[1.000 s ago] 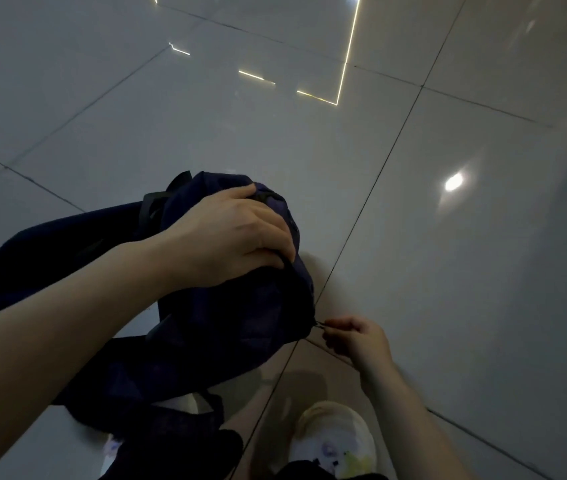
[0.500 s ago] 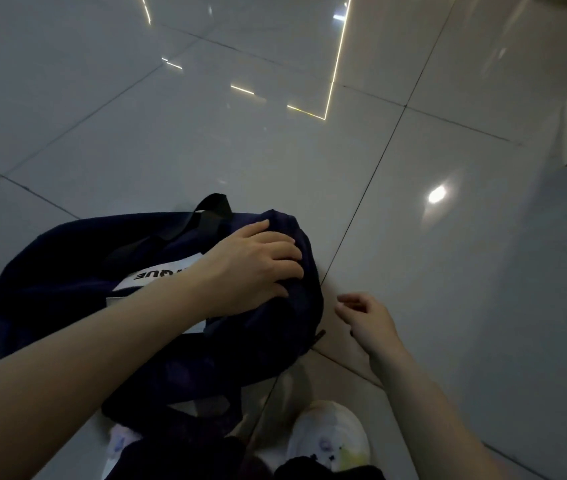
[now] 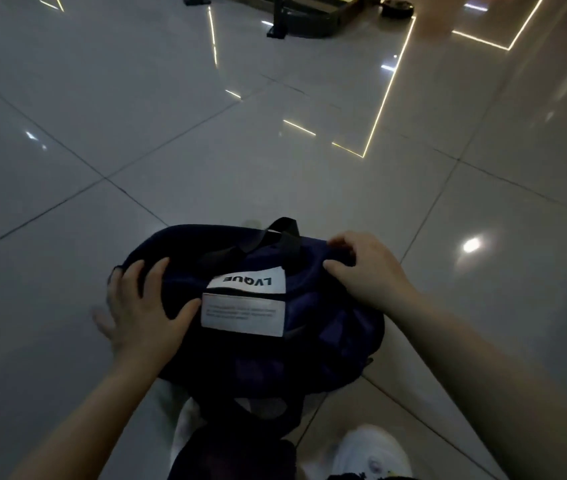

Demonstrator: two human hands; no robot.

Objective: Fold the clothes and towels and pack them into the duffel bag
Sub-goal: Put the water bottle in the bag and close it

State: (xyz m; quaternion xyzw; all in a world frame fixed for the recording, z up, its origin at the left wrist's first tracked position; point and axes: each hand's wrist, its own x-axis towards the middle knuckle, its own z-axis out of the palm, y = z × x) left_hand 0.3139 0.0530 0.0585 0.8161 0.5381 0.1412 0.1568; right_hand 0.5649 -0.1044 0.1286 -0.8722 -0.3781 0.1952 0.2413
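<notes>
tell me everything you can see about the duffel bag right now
The duffel bag is dark navy, soft fabric, lying bulging on the tiled floor by a white shoe. Black webbing handles arch over its far side. A white label reads LVQUE, upside down. The left hand presses flat on one end; the right hand pinches the other.

The place looked like a dim indoor hall or lobby, though its exact kind could not be told. Large glossy pale floor tiles (image 3: 206, 140) mirrored ceiling spots and thin light strips (image 3: 384, 98) toward 1 o'clock. At 12 o'clock stood dark metal furniture legs (image 3: 280, 19) on the floor.
</notes>
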